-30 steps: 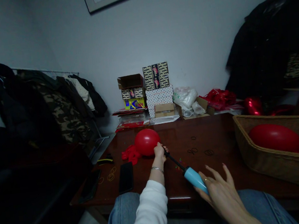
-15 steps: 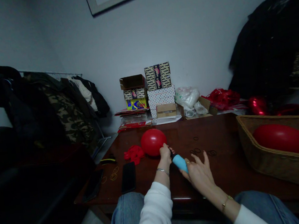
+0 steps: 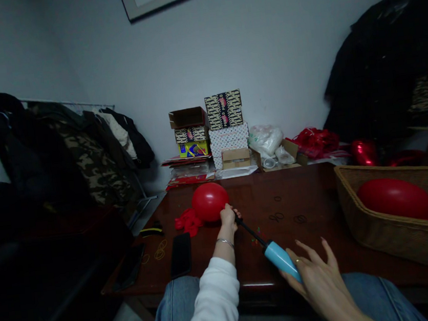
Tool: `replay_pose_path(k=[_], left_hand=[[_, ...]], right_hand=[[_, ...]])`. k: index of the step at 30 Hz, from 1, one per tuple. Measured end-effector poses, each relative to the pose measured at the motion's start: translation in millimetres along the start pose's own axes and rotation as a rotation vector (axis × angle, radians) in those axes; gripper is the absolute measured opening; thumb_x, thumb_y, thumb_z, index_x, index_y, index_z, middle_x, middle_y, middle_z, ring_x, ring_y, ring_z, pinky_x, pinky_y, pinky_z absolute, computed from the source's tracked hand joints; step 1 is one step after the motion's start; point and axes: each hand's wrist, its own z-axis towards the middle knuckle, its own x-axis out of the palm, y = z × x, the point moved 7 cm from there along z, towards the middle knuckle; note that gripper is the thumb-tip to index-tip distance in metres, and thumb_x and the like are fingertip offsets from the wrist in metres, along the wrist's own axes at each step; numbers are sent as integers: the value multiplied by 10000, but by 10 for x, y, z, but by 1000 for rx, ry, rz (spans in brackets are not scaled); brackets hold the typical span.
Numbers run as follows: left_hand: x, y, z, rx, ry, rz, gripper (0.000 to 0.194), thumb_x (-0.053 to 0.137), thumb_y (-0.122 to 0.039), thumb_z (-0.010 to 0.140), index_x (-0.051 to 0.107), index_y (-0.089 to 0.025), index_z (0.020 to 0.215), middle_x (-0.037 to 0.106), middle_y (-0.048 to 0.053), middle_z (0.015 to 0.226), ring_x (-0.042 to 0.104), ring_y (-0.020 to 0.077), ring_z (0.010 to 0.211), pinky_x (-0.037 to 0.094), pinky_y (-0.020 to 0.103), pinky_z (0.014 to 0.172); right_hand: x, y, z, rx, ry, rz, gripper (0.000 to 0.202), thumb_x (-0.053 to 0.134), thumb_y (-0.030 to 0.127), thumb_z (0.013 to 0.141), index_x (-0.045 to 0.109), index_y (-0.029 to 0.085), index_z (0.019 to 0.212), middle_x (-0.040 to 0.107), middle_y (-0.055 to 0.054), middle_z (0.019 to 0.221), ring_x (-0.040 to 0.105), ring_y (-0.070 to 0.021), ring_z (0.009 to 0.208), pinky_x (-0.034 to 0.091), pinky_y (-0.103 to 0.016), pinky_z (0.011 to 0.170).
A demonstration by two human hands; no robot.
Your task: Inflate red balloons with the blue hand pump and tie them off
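A round red balloon (image 3: 210,202) stands above the dark wooden table, left of centre. My left hand (image 3: 228,217) is closed at the balloon's lower right side, around its neck and the black tip of a hand pump. The pump's black rod is drawn out toward the lower right and ends in a light blue barrel (image 3: 282,261). My right hand (image 3: 315,275) holds that barrel between thumb and palm, with the other fingers stretched out. Limp red balloons (image 3: 189,222) lie in a pile just left of the inflated one.
A wicker basket (image 3: 408,239) with red balloons stands at the right. Phones (image 3: 180,255), rubber bands (image 3: 161,249) and a yellow-black tool (image 3: 151,231) lie at the left. Dark bands (image 3: 276,216) lie mid-table. Boxes (image 3: 228,138) are stacked along the back.
My right hand has moved down and right with the blue barrel, so a long stretch of black rod now shows. My left hand and the balloon have shifted slightly left in view.
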Motion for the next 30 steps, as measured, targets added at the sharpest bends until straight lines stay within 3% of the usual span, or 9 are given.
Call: replay_pose_path(k=[5, 12, 17, 22, 30], left_hand=[[4, 23, -54, 24, -40, -12, 240, 328, -303, 918, 389, -195, 713, 402, -50, 455, 375, 87, 333, 291, 204, 384], [51, 145, -96, -32, -32, -40, 208, 376, -300, 903, 401, -191, 727, 396, -55, 462, 369, 83, 334, 295, 198, 381], [83, 217, -90, -54, -37, -47, 203, 377, -289, 903, 397, -191, 727, 386, -56, 441, 362, 85, 325, 279, 193, 367], [105, 243, -102, -69, -5, -14, 213, 346, -285, 912, 387, -194, 725, 386, -56, 436, 361, 85, 321, 277, 195, 368], [124, 179, -103, -52, 17, -2, 223, 341, -303, 920, 381, -197, 728, 399, -51, 447, 376, 87, 332, 291, 196, 378]], right_hand=[[57, -9, 47, 7, 14, -23, 308, 492, 393, 854, 667, 180, 990, 731, -51, 877, 571, -273, 1089, 81, -565, 1097], [287, 140, 437, 12, 41, -65, 310, 509, 392, 844, 669, 162, 975, 730, -75, 866, 580, -275, 1067, 100, -554, 1089], [391, 237, 632, 63, 132, -92, 334, 518, 386, 845, 661, 133, 1010, 729, -91, 834, 557, -284, 1107, 82, -554, 1089], [344, 210, 521, 82, 149, -66, 360, 520, 388, 851, 654, 115, 1044, 729, -96, 853, 548, -280, 1124, 66, -547, 1098], [131, -5, 94, 21, 28, -42, 319, 508, 416, 849, 673, 182, 990, 726, -61, 929, 572, -268, 1083, 85, -563, 1095]])
